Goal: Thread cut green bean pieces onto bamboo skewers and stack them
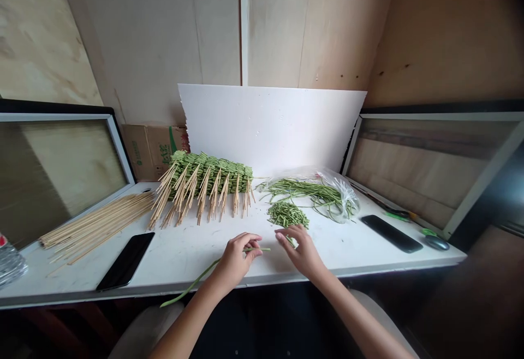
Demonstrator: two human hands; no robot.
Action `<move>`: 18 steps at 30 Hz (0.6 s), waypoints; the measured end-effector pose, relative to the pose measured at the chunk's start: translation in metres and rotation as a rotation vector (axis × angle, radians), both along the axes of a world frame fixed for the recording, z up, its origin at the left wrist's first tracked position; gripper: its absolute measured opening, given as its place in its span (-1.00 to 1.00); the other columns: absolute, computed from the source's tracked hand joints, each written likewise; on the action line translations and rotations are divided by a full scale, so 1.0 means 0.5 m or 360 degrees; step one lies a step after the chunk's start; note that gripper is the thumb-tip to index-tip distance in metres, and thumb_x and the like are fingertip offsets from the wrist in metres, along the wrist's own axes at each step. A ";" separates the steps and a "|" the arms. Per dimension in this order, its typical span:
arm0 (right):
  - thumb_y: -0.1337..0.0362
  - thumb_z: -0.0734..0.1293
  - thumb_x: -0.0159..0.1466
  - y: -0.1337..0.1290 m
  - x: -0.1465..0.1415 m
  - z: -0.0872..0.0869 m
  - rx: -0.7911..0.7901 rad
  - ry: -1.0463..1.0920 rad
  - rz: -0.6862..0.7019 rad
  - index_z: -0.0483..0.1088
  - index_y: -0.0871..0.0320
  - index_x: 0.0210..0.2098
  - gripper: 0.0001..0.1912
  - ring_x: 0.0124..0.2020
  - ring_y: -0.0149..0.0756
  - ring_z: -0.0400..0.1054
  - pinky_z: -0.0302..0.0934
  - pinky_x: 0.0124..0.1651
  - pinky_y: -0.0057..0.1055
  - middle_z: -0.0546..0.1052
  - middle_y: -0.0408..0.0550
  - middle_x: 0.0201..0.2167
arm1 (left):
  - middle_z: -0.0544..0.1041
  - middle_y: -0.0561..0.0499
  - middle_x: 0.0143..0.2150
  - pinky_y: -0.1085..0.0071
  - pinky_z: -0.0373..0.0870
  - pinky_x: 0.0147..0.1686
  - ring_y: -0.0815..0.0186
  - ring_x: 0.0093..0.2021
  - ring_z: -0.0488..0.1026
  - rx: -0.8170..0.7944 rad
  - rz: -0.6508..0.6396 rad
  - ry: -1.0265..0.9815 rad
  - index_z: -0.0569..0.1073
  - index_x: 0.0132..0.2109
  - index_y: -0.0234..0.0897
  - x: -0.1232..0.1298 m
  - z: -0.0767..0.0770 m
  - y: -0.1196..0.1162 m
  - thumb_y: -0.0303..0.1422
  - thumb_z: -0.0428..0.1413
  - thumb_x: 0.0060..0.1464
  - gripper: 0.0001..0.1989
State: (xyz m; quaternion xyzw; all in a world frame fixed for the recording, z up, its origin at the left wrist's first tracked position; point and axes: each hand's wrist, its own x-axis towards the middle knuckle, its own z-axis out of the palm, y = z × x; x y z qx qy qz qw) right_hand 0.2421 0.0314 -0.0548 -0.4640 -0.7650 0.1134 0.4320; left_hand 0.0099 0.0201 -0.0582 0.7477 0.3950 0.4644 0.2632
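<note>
My left hand [239, 254] is closed round a long green bean [192, 287]. One end of the bean sticks out past the fingertips to the right, and the rest trails down to the left over the table's front edge. A short gap separates it from my right hand [302, 251], whose fingers are curled with a bit of green bean [291, 241] showing between them and the thumb. Just beyond the right hand lies a heap of short snapped bean pieces [288, 214]. Whole long beans [307, 189] lie behind it, partly in a clear plastic bag [347, 198].
Skewered bean bundles [213, 176] are stacked at the back left, sticks pointing forward. Loose bamboo skewers [102, 220] lie left, near a black phone [126, 261]. Another dark phone [392, 233] and a mouse-like object [436, 241] are right. A white board [270, 127] stands behind.
</note>
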 end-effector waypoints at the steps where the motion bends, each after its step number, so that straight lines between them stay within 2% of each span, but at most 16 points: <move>1: -0.02 0.30 0.43 -0.010 -0.011 0.007 -0.0096 0.0063 0.0155 0.60 0.02 -0.01 -0.65 -0.15 -0.10 0.42 0.28 -0.13 -0.23 0.63 0.02 -0.24 | 0.63 -0.06 -0.23 0.31 0.56 -0.11 0.24 -0.21 0.58 0.0007 0.0002 -0.0019 0.58 -0.03 -0.25 0.002 0.002 -0.001 -0.37 0.26 0.19 -0.79; 3: -0.04 0.37 0.38 -0.026 -0.030 0.014 -0.0226 0.0168 0.0370 0.59 -0.01 0.02 -0.65 -0.15 -0.13 0.44 0.29 -0.21 -0.29 0.65 -0.01 -0.23 | 0.63 -0.05 -0.24 0.31 0.56 -0.12 0.24 -0.21 0.58 0.0019 -0.0001 -0.0050 0.57 -0.05 -0.25 0.004 0.006 -0.004 -0.38 0.27 0.17 -0.81; 4: -0.05 0.39 0.36 -0.031 -0.037 0.014 -0.0242 0.0212 0.0411 0.61 -0.02 -0.02 -0.66 -0.17 -0.14 0.45 0.29 -0.23 -0.30 0.65 -0.02 -0.24 | 0.63 -0.05 -0.24 0.31 0.56 -0.12 0.23 -0.21 0.59 0.0020 0.0000 -0.0054 0.57 -0.06 -0.25 0.004 0.008 -0.006 -0.37 0.27 0.17 -0.81; 8: -0.03 0.39 0.36 -0.037 -0.050 0.012 -0.0136 0.0357 0.0306 0.64 0.02 -0.22 -0.71 -0.22 -0.14 0.44 0.29 -0.24 -0.27 0.65 0.00 -0.30 | 0.64 -0.07 -0.21 0.30 0.55 -0.14 0.20 -0.19 0.58 0.0026 0.0001 0.0031 0.59 -0.04 -0.22 -0.002 0.015 -0.008 -0.33 0.21 0.25 -0.83; 14: -0.01 0.41 0.34 -0.044 -0.051 0.029 -0.0091 0.0360 0.0284 0.59 0.04 -0.25 -0.74 -0.24 -0.14 0.40 0.28 -0.25 -0.27 0.61 0.00 -0.32 | 0.61 -0.08 -0.22 0.34 0.43 -0.20 0.21 -0.22 0.55 0.0130 -0.0068 0.0122 0.65 -0.14 -0.22 -0.003 0.035 -0.021 -0.33 0.12 0.34 -0.80; 18: 0.06 0.37 0.38 -0.061 -0.061 0.037 -0.0098 0.0396 0.0308 0.53 0.05 -0.30 -0.77 -0.23 -0.14 0.36 0.26 -0.19 -0.26 0.56 -0.03 -0.34 | 0.56 -0.05 -0.30 0.37 0.36 -0.29 0.26 -0.31 0.48 0.0091 -0.0142 0.0117 0.63 -0.25 -0.24 0.009 0.055 -0.042 -0.28 0.08 0.38 -0.72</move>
